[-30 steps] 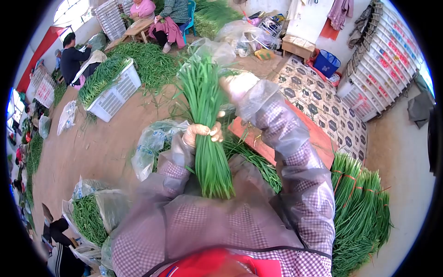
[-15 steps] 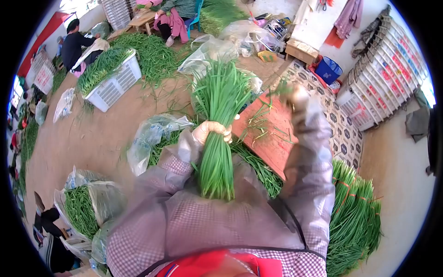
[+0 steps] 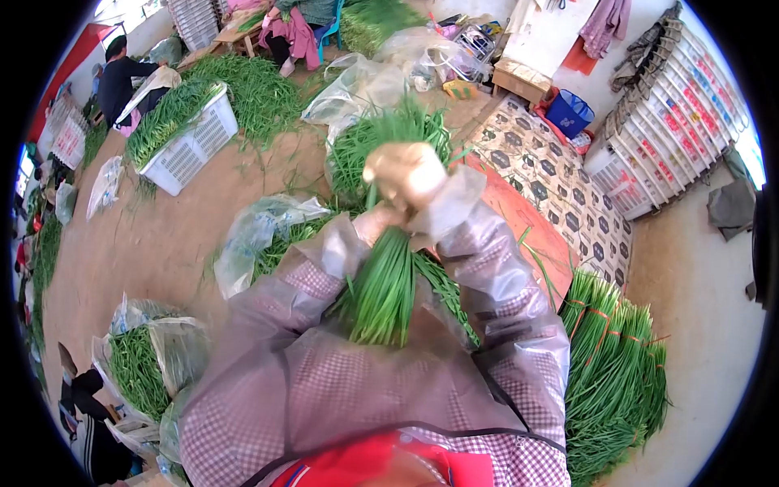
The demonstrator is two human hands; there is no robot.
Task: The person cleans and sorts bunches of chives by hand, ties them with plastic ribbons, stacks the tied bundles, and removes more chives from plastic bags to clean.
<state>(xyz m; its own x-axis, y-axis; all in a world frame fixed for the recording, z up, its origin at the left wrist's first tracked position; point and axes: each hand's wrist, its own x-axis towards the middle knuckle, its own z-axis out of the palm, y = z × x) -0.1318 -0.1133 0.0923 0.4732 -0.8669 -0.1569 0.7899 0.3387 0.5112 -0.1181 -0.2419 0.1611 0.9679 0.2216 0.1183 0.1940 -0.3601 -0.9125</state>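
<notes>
My left hand, gloved, is wrapped round a bunch of long green leaves that look like chives, held upright before my apron. Just above it, my right hand is over the upper part of the bunch, partly hiding it and the left hand. Motion smears the right hand's fingers, so what they grip does not show. To the right of my forearms lies a red board with loose green leaves on it. More loose leaves lie under the held bunch.
Banded chive bunches are piled at my right. Open plastic bags of greens stand at left. A white crate holds chives near a seated person. Stacked crates and a blue bucket are at right.
My right hand has swung inward from above the red board to the top of the bunch. My left hand still holds the bunch. The view has shifted slightly.
</notes>
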